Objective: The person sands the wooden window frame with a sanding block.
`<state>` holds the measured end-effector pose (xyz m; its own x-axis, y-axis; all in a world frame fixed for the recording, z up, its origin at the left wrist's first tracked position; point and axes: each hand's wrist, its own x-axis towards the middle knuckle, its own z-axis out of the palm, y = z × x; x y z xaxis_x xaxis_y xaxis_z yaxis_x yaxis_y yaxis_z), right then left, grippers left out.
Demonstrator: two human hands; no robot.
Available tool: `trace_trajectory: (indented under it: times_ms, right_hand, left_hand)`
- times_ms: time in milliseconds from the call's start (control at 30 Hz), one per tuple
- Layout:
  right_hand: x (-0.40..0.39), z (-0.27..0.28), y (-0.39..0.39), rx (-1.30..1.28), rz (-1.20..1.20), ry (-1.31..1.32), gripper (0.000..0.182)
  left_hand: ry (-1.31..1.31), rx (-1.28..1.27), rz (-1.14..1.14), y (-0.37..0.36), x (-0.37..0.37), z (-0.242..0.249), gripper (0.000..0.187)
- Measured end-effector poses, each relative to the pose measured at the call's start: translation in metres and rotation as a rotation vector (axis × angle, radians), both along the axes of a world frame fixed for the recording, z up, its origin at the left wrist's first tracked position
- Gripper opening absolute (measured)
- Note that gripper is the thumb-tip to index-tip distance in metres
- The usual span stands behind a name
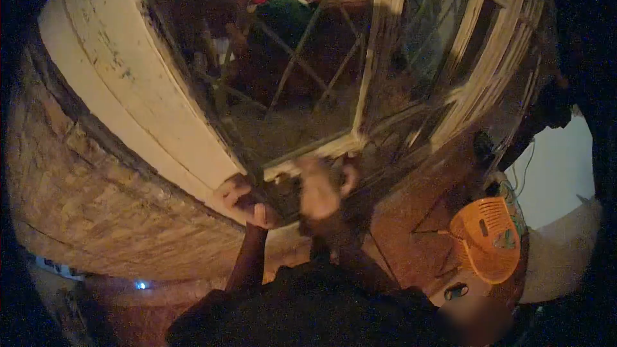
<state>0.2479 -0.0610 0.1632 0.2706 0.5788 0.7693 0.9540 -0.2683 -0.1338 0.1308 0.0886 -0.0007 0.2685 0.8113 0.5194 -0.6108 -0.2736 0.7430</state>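
Note:
In front of me is a pale wooden window frame [170,112] with worn paint, its glass crossed by diagonal lattice bars. My left hand [245,202] is at the frame's lower left corner. Its fingers are curled and the thumb is bent towards them, with a dark gap between; what they grip there is hidden. Just to the right, my right hand [320,196] is raised before the bottom rail [321,154]. Motion smears its fingers, so I cannot make out whether it holds anything.
A rough stone or brick wall [122,199] runs along the left below the frame. An orange plastic chair [485,234] stands on the brown floor to the right, near a white panel [553,170]. A small blue-white light [141,285] shines at lower left.

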Motion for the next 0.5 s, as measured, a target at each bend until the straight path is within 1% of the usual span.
trace_trajectory:
  times_ms: [67,100,167,200,233,267,333,367,433,467,500]
  right_hand:
    - [0.026,-0.005,-0.002,0.119,-0.036,0.127,0.031]
    - [0.027,-0.007,0.001,0.192,-0.035,0.172,0.031]
    - [0.001,-0.018,0.021,0.359,-0.010,0.176,0.031]
    - [-0.016,-0.020,0.028,0.368,0.042,0.171,0.031]
    - [-0.031,-0.016,0.027,0.279,0.117,0.148,0.035]
    - [-0.027,-0.011,0.021,0.281,0.123,0.151,0.035]
    - [-0.004,-0.003,0.007,0.147,0.002,0.184,0.032]
    - [0.016,-0.001,-0.003,0.080,-0.100,0.089,0.036]
    - [0.022,0.001,-0.006,0.150,0.086,0.437,0.032]
    - [0.013,0.002,-0.003,-0.057,-0.085,0.168,0.030]
    - [-0.004,-0.014,0.016,0.118,0.056,0.225,0.030]
  left_hand:
    - [0.005,0.403,0.572,-0.001,0.015,0.020,0.051]
    - [0.020,0.486,0.659,-0.001,0.012,0.028,0.050]
    - [0.060,0.531,0.636,-0.003,0.008,0.046,0.049]
    - [0.081,0.533,0.613,-0.006,0.007,0.053,0.049]
    - [0.096,0.534,0.589,-0.011,0.006,0.060,0.048]
    - [0.106,0.533,0.575,-0.017,0.005,0.064,0.048]
    - [0.125,0.531,0.536,-0.031,-0.006,0.074,0.047]
    - [0.136,0.525,0.521,-0.038,-0.013,0.079,0.046]
    - [0.144,0.498,0.495,-0.055,-0.024,0.090,0.045]
    - [0.139,0.473,0.487,-0.062,-0.028,0.095,0.045]
    - [0.135,0.445,0.480,-0.071,-0.028,0.099,0.045]
